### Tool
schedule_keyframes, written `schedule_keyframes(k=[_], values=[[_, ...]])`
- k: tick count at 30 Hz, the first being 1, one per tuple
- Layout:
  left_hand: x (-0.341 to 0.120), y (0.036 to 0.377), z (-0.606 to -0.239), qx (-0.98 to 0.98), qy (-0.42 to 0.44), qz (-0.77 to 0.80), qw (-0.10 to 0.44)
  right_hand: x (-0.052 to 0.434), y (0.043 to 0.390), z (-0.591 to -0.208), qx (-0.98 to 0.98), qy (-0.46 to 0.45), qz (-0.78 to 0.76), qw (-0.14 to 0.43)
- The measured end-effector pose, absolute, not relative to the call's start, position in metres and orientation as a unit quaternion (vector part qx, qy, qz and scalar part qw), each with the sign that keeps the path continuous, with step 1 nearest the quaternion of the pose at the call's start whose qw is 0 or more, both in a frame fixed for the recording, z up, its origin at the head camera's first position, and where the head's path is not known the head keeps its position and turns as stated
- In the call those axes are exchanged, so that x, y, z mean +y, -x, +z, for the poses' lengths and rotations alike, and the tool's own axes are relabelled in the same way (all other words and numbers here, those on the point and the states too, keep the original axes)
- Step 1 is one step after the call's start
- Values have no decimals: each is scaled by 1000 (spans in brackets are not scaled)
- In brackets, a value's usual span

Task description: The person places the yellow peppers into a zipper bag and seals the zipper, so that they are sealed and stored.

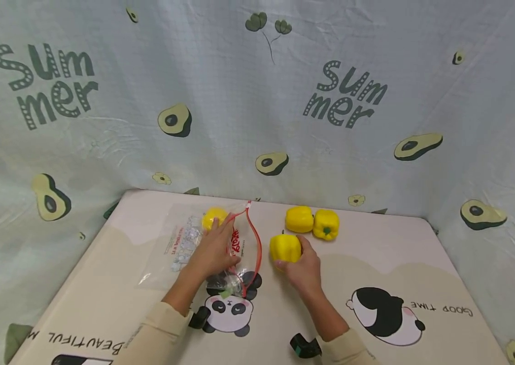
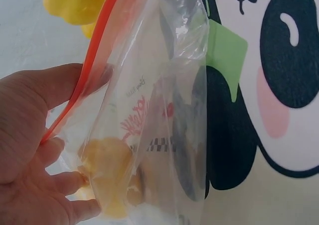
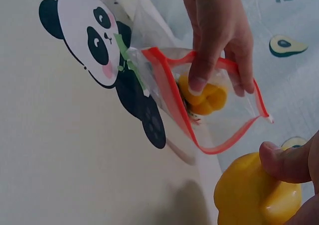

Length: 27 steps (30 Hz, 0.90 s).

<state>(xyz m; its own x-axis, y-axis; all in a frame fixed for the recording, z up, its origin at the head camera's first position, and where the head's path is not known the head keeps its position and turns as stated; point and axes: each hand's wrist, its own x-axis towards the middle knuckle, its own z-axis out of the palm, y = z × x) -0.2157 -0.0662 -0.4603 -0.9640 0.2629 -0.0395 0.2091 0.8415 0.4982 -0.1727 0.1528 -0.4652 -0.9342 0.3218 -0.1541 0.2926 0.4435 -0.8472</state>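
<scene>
A clear zip bag (image 1: 157, 258) with a red-edged mouth lies on the table. My left hand (image 1: 213, 248) holds the bag's rim, its thumb (image 3: 200, 75) inside the mouth and its fingers outside the film. The mouth gapes toward the right. Inside the bag sits one yellow bell pepper (image 3: 208, 96), blurred through the plastic in the left wrist view. Just right of the mouth, my right hand (image 1: 304, 266) grips another yellow bell pepper (image 1: 285, 247) from its right side. In the right wrist view this held pepper (image 3: 249, 190) shows at the lower right, the thumb across it.
Two more yellow bell peppers, one on its side (image 1: 299, 219) and one with its green stem end (image 1: 326, 225) toward me, stand side by side behind my right hand. A patterned cloth (image 1: 220, 142) hangs along the table's back edge. Panda drawings mark the tabletop (image 1: 312, 314).
</scene>
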Motion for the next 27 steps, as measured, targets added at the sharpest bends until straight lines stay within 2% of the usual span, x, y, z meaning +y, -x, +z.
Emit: schedule_keyframes(k=[7,27], values=[[-66,215,-459,959,-119,250,57,138,175,-462,-832,190,521,7],[-66,212,-457,956,-113,263,60,107,171,-461,-832,141,537,3]])
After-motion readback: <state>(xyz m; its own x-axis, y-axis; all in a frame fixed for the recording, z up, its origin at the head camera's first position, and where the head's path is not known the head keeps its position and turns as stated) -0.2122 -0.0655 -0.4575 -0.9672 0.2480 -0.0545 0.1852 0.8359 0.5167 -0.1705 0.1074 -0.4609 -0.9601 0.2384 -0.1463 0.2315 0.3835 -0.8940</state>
